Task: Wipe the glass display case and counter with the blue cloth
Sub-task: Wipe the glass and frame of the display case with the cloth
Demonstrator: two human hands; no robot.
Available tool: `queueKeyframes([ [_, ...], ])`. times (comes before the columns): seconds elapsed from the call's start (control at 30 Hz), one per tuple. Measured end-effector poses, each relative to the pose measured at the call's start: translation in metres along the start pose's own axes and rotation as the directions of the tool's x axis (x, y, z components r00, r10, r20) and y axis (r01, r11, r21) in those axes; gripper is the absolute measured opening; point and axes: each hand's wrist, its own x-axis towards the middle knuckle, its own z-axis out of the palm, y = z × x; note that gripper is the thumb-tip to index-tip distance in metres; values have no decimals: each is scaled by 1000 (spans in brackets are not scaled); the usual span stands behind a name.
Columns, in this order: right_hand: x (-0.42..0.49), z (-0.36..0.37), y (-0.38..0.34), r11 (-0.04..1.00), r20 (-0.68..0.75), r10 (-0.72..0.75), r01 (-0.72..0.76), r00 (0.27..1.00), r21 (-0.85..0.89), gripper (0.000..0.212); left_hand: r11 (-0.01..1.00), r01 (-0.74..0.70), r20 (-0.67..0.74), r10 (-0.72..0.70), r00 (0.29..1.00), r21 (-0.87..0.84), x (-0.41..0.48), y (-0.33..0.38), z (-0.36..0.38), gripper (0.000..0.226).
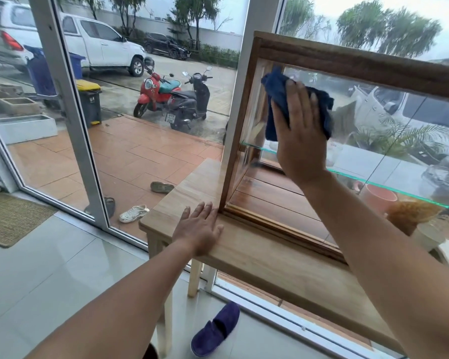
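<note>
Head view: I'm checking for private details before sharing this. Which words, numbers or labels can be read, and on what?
"200": lower line of the licence plate on the black scooter; its upper line is too blurred to read.
White marking on the dark bin: too blurred to read.
Blue cloth and display case: no text visible.

Quick tally: one blue cloth [276,94], one glass display case [347,60], one bench [270,265], and two hands, a left hand [198,229] and a right hand [301,136]. Outside, two scooters: a red scooter [153,92] and a dark scooter [189,102]. One purple slipper [215,330], one pink cup [377,200].
</note>
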Motion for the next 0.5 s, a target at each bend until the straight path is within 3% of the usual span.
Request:
queueKeyframes([
  [0.17,-89,19,-49,972,190,-233,232,954,31,48,998,-2,-25,1,1000,-56,-2,-2,-2,59],
  [0.3,-162,12,-56,838,449,-506,543,737,54,54,996,3,-35,-6,999,-93,-5,-1,-3,57],
  [0.33,-161,9,-52,826,448,-522,560,726,56,49,996,4,-43,-8,999,-92,-5,-1,-4,57],
  [0.4,-138,7,-42,870,351,-469,492,811,28,42,995,0,-53,-5,999,-100,-3,-1,-4,58],
  [0.5,-81,3,-24,992,195,-125,129,973,-12,53,995,5,-60,-11,998,-101,-2,-1,-1,60],
])
